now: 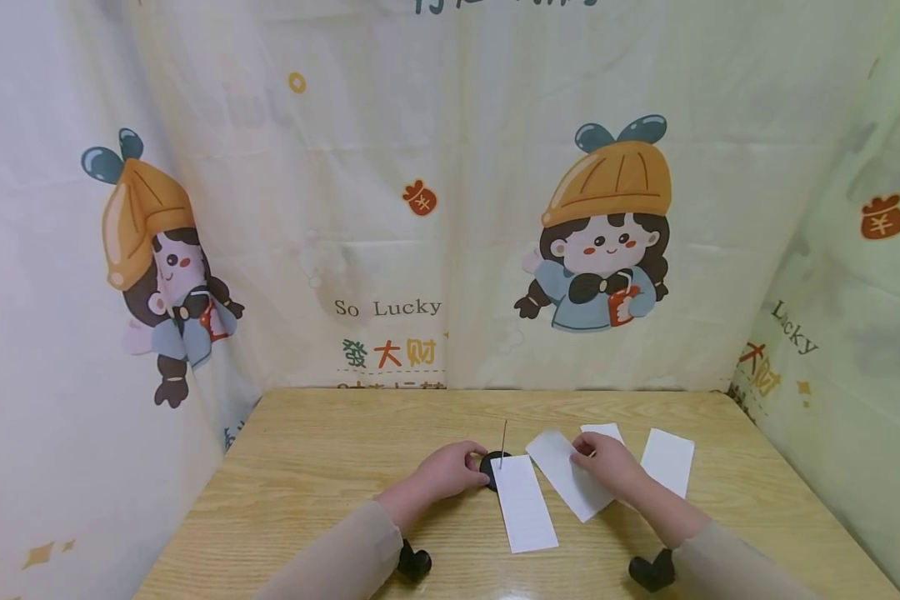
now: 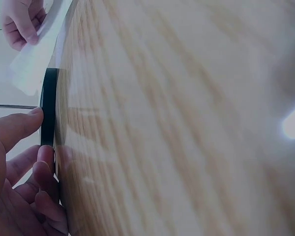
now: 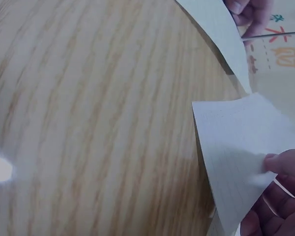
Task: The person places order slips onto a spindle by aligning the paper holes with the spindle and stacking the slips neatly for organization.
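A bill spike with a black round base [image 1: 493, 458] and a thin upright rod [image 1: 505, 437] stands on the table. My left hand [image 1: 450, 468] holds the base's left edge, the thumb on top and fingers at its side, as the left wrist view shows at the base [image 2: 49, 105]. One white paper slip [image 1: 527, 510] is pierced by the rod near its top end and lies slanting toward me. To the right, my right hand [image 1: 607, 462] pinches a second, faintly lined slip [image 3: 236, 147] by its right edge, thumb on top. That slip is tilted, apart from the rod.
Behind my right hand a further white slip [image 1: 603, 430] is partly hidden. Another slip [image 1: 669, 462] lies at the right of the wooden table [image 1: 307, 500]. Printed cloth [image 1: 480, 250] hangs behind and along both sides.
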